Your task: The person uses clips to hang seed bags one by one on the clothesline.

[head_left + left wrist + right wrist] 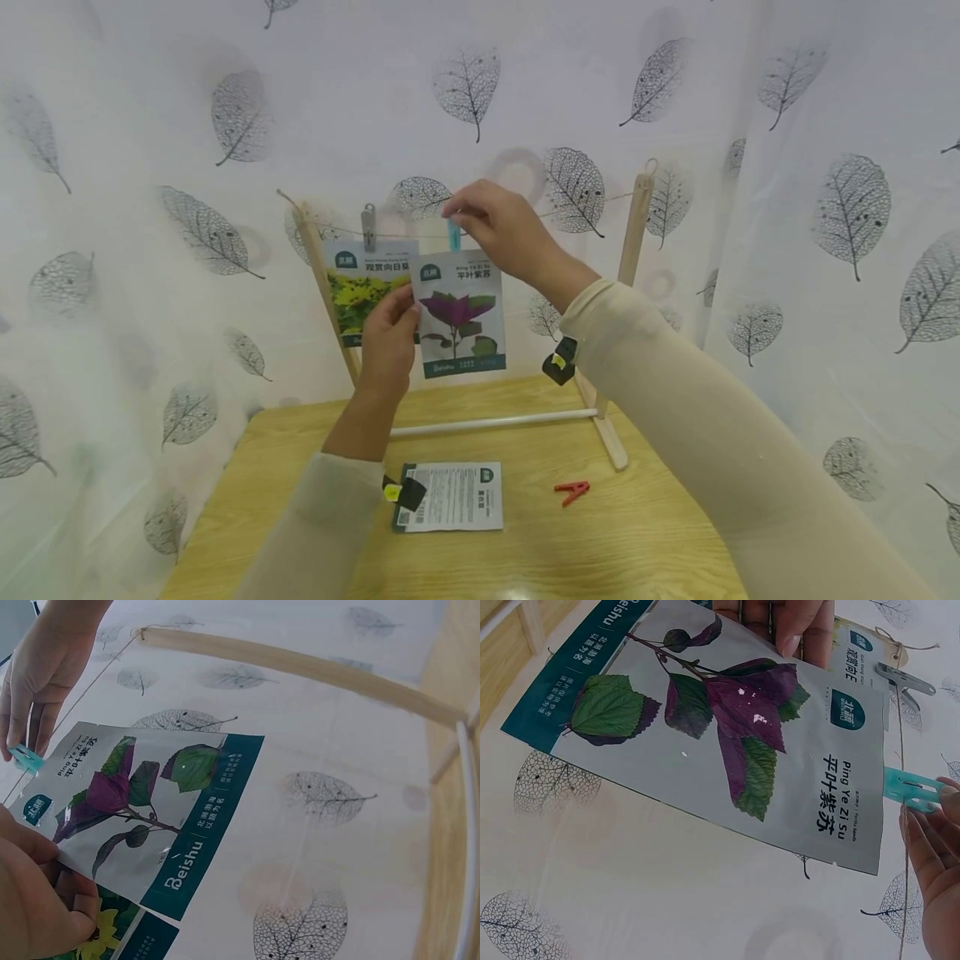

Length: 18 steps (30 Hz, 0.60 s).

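Observation:
My left hand (pixel 388 346) pinches the left edge of a seed packet (pixel 459 321) printed with purple and green perilla leaves, holding it upright below a string (pixel 905 900). At the packet's top edge, my right hand (pixel 504 232) pinches a teal clothespin (pixel 913 789) between thumb and fingers. In the right wrist view the pin's tip meets the packet's top edge, right at the string. Partly behind this packet hangs another seed packet (pixel 358 292) with yellow flowers, held on the string by a grey clothespin (pixel 368 228).
The string runs between two wooden posts (pixel 634 221) of a stand with a white rod (pixel 495 422) low across it. On the wooden table (pixel 645 533) lie a seed packet (pixel 461 497), text side up, and a red clothespin (pixel 573 492). A leaf-patterned curtain (pixel 360 100) hangs behind.

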Available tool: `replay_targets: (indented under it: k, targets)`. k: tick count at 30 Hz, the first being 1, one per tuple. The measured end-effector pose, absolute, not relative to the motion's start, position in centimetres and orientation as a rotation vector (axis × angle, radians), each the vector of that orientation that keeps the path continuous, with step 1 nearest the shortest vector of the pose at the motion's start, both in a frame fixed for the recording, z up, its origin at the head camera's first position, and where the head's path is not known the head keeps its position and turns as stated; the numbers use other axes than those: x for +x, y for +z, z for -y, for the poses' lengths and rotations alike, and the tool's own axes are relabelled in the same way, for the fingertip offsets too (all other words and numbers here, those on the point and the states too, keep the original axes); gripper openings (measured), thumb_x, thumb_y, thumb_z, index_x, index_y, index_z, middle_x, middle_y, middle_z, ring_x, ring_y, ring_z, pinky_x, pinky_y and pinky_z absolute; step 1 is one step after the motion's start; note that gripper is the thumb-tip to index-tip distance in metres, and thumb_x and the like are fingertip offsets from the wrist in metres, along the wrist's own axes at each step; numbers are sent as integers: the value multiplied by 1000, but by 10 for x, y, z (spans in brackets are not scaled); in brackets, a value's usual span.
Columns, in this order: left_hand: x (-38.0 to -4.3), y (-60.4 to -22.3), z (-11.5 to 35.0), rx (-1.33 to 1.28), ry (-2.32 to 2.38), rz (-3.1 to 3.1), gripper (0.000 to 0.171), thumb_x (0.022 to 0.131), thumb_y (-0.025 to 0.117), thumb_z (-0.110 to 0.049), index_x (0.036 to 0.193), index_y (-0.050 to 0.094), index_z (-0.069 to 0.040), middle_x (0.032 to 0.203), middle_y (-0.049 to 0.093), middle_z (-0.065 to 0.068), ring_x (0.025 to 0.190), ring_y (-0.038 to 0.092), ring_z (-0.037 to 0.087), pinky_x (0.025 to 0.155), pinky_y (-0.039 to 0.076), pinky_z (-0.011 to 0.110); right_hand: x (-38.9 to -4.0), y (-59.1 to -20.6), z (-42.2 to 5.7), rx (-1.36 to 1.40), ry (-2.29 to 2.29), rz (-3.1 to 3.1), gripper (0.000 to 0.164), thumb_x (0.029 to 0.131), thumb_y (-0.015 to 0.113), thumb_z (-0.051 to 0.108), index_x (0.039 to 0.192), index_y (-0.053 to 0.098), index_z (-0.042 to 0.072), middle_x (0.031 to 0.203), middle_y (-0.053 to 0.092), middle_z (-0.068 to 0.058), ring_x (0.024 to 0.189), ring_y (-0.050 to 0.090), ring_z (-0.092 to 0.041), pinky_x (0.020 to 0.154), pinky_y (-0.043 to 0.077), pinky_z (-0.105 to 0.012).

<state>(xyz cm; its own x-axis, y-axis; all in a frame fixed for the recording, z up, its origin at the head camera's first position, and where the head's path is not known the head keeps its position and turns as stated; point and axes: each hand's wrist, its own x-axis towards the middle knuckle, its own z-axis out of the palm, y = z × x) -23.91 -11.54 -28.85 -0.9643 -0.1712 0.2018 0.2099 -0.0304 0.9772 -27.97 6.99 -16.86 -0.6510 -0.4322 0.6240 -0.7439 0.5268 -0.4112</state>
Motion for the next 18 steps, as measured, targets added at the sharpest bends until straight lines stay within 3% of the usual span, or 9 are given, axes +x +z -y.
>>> replay_targets:
  k: [18]
  targets:
    - [-240, -286, 114, -27, -2038, 2006, 35, 105, 50, -10, 138, 60, -11, 135, 64, 7, 116, 59, 19, 103, 51, 37, -277, -169, -71, 969, 963, 2324, 20, 103, 57, 12, 117, 70, 8, 126, 67, -6, 116, 64, -18, 102, 51, -28]
